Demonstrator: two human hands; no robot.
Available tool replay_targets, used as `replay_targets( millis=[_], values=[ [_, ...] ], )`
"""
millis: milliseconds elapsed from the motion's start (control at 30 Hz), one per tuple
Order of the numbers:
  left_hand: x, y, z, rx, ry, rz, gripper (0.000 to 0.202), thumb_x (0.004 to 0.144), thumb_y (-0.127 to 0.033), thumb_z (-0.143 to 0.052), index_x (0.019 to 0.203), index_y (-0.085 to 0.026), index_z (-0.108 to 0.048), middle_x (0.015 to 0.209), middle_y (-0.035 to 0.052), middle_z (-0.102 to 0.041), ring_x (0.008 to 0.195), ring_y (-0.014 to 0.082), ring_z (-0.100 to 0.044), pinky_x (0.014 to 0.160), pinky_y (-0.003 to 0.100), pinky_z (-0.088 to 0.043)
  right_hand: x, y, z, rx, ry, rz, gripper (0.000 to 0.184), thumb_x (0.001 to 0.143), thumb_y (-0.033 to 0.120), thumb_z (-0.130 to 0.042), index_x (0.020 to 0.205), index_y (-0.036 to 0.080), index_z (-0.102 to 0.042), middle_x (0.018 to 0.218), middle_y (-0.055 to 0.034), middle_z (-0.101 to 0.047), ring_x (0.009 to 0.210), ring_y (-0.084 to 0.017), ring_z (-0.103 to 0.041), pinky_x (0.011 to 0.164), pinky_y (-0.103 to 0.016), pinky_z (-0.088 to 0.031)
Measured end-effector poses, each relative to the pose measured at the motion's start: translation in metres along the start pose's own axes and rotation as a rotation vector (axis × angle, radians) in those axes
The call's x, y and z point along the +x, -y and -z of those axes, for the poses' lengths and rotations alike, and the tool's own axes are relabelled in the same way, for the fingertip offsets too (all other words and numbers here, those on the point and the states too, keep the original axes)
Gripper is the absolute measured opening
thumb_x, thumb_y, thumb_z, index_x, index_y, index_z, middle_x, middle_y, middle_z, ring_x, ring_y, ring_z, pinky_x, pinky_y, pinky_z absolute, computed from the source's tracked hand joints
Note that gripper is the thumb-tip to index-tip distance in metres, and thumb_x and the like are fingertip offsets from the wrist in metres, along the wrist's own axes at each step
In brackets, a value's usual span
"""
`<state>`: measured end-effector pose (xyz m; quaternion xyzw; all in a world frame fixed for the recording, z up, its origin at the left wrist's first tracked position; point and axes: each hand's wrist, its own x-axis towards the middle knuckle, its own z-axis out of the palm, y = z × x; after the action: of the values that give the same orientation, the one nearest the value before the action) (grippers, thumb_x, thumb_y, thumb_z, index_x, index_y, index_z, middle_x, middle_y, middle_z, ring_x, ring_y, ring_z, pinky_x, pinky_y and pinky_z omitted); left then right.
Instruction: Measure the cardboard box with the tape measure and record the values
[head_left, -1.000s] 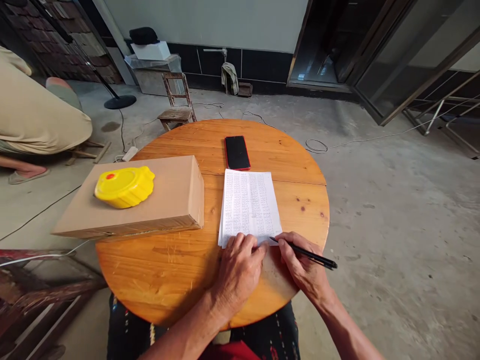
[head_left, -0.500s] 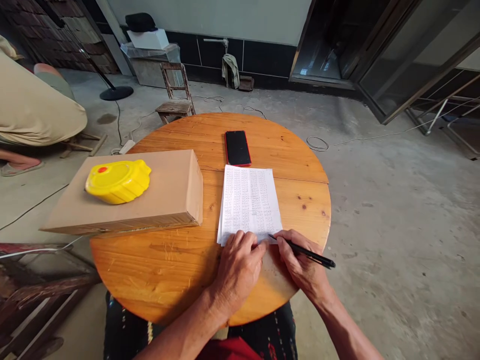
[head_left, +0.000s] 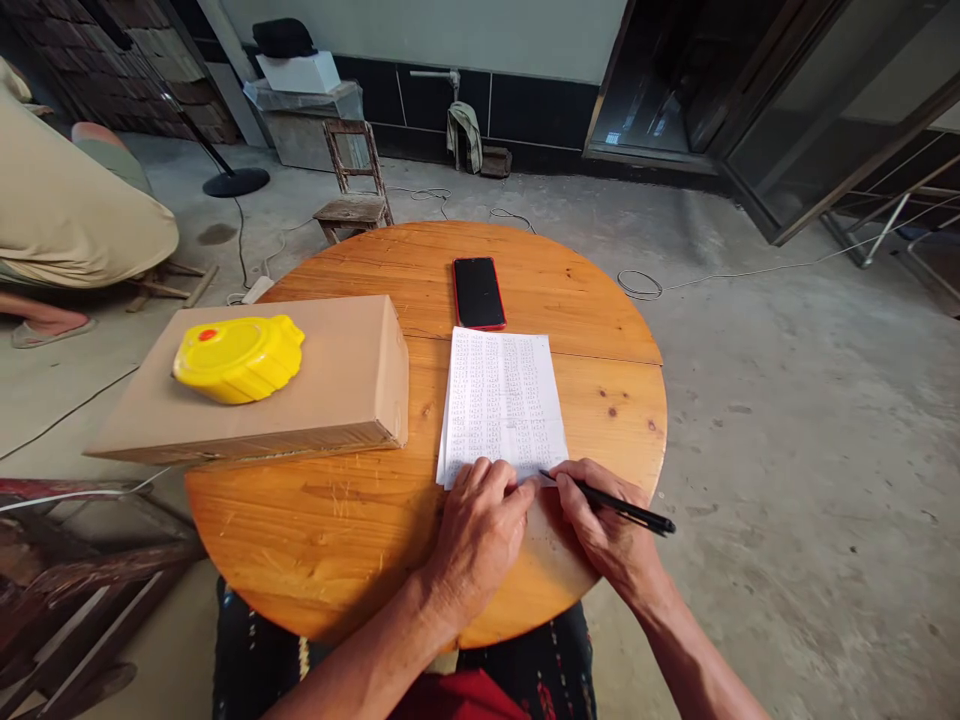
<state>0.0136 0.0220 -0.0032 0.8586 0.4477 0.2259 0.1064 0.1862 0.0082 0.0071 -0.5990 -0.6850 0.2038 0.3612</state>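
My right hand (head_left: 607,515) is closed around a black pen (head_left: 626,512), its tip touching the paper near the lower right edge. White paper sheets (head_left: 504,400), stacked slightly askew, carry columns of small handwritten characters, too small to read surely. My left hand (head_left: 484,530) holds down their bottom edge with bent fingers held close together; its fingertips are partly hidden. The thumb points towards the pen tip. Both hands rest at the near side of a round wooden table (head_left: 322,530). Just beyond the sheets lies a phone (head_left: 480,293) with a red edge and dark screen.
On the table's left stands a cardboard box (head_left: 315,420), overhanging the edge, with a yellow tape measure case (head_left: 240,360) on top. A small wooden chair (head_left: 352,208) stands behind the table. Cables (head_left: 637,285) run over the floor. Another person's draped leg (head_left: 90,220) shows at left.
The view has shifted slightly, so everything sits a little further right and higher. Both hands keep nearly the same pose, with the pen tip still near the lower right of the sheets.
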Motion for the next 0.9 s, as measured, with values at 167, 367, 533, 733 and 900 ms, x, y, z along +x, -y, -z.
replay_targets(
  millis=[167,367,533,733,900],
  values=[
    [0.0020,-0.0011,0.0009,0.008,0.016,0.005,0.021,0.088,-0.006,-0.053,0.086,-0.021,-0.068,0.080,0.0027,-0.058,0.079,0.0201,-0.050,0.070,0.034,-0.040,-0.0033,-0.0011,0.0017,0.060,-0.024,-0.052,0.018,0.094,0.027,-0.051,0.088,0.019,-0.067,0.066,-0.0017,-0.068,0.059,-0.015,-0.064,0.056,-0.025,-0.048],
    [0.0037,-0.0022,0.0017,0.039,0.003,-0.007,0.019,0.089,-0.008,-0.053,0.088,-0.022,-0.066,0.080,0.0020,-0.058,0.078,0.0202,-0.050,0.069,0.034,-0.039,-0.0061,-0.0057,0.0001,0.120,-0.064,-0.123,0.018,0.094,0.030,-0.053,0.088,0.021,-0.068,0.056,0.0017,-0.061,0.053,-0.015,-0.061,0.053,-0.024,-0.047],
    [0.0025,-0.0018,0.0009,0.064,0.005,-0.028,0.022,0.088,-0.007,-0.054,0.099,-0.022,-0.067,0.080,0.0019,-0.058,0.078,0.0206,-0.051,0.069,0.035,-0.039,-0.0048,-0.0052,-0.0017,0.115,-0.062,-0.129,0.020,0.094,0.031,-0.052,0.089,0.020,-0.067,0.056,0.0015,-0.061,0.051,-0.015,-0.060,0.051,-0.024,-0.046],
    [0.0021,-0.0014,0.0003,0.074,0.015,-0.027,0.024,0.089,-0.007,-0.053,0.099,-0.023,-0.067,0.080,0.0022,-0.058,0.077,0.0207,-0.050,0.069,0.035,-0.038,-0.0043,-0.0033,0.0003,0.082,-0.056,-0.093,0.019,0.094,0.028,-0.052,0.089,0.019,-0.067,0.061,-0.0002,-0.064,0.055,-0.015,-0.062,0.054,-0.024,-0.048],
    [0.0011,-0.0016,-0.0009,0.074,0.011,-0.024,0.022,0.088,-0.007,-0.053,0.094,-0.022,-0.067,0.080,0.0022,-0.058,0.078,0.0207,-0.050,0.069,0.035,-0.038,-0.0021,-0.0013,0.0001,0.052,-0.045,-0.047,0.019,0.094,0.026,-0.051,0.088,0.018,-0.067,0.071,-0.0029,-0.069,0.062,-0.015,-0.065,0.057,-0.024,-0.049]
  ],
)
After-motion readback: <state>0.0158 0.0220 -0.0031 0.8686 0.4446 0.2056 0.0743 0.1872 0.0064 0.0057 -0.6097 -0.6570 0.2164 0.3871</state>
